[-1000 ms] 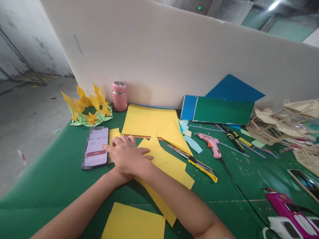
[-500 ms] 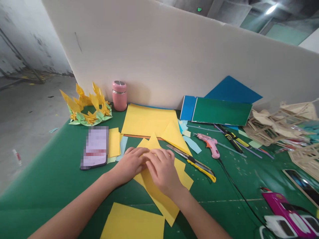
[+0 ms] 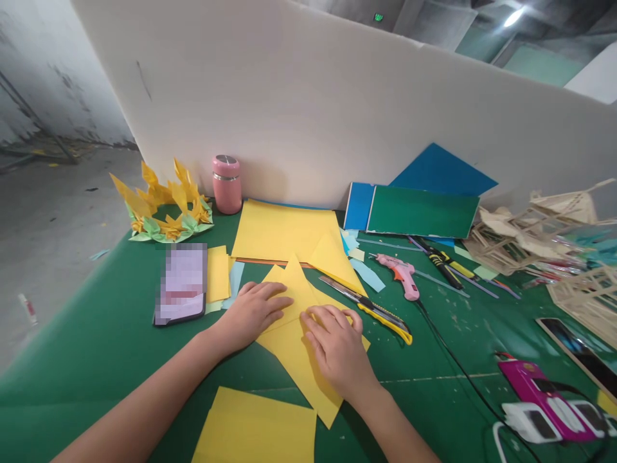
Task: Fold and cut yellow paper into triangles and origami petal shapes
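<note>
A folded yellow sheet of paper with a pointed top lies in front of me on more yellow paper. My left hand rests on its left side, fingers stretched out and holding nothing. On the right side, my right hand touches the same sheet with loosely bent fingers, apart from each other, and grips nothing that I can see. A crease runs across the sheet between the two hands. Just beyond my right hand lies a yellow utility knife with its blade out. Nearer to me is another yellow sheet.
A yellow paper stack lies at the back. To the left are a phone, a pink flask and a paper crown. To the right are a pink glue gun with its cord, a magenta power strip and wooden models.
My hands were together at the upper part of the folded sheet and have moved apart. My right hand has slid right and towards me, uncovering the sheet's middle. The view has shifted slightly.
</note>
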Action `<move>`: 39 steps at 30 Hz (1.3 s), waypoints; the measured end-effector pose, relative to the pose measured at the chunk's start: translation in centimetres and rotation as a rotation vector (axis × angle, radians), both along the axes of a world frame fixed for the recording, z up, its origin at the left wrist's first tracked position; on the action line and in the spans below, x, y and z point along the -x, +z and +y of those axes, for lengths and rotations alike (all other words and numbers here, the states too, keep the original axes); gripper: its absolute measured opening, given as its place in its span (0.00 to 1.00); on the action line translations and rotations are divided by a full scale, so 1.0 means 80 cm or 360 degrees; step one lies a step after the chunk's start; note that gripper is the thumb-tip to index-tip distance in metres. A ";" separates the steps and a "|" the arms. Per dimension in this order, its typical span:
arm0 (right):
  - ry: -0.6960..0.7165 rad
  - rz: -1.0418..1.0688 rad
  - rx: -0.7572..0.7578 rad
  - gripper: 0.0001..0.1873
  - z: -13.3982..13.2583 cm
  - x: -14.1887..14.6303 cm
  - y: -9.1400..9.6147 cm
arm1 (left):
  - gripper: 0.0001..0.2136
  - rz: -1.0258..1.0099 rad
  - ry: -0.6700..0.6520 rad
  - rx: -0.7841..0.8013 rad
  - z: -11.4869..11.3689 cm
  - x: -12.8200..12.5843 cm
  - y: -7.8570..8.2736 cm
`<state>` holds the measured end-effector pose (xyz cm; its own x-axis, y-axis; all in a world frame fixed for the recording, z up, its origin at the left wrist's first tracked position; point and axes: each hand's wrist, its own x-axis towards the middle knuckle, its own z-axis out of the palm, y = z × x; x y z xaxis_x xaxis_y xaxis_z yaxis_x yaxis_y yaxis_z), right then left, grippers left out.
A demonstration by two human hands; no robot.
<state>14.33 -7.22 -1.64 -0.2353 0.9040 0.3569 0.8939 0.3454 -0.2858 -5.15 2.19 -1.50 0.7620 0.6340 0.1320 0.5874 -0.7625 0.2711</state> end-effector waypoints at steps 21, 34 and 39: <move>-0.0057 0.0051 0.0078 0.16 0.003 -0.006 0.002 | 0.14 0.0021 -0.0010 -0.0020 -0.001 -0.001 -0.001; -0.0556 0.0020 -0.0111 0.13 0.024 -0.106 -0.027 | 0.16 -0.0055 -0.0020 0.0005 -0.003 0.002 0.000; -0.0540 0.0150 -0.0137 0.14 0.025 -0.112 -0.032 | 0.20 -0.0170 -0.0047 0.0006 -0.004 0.002 0.000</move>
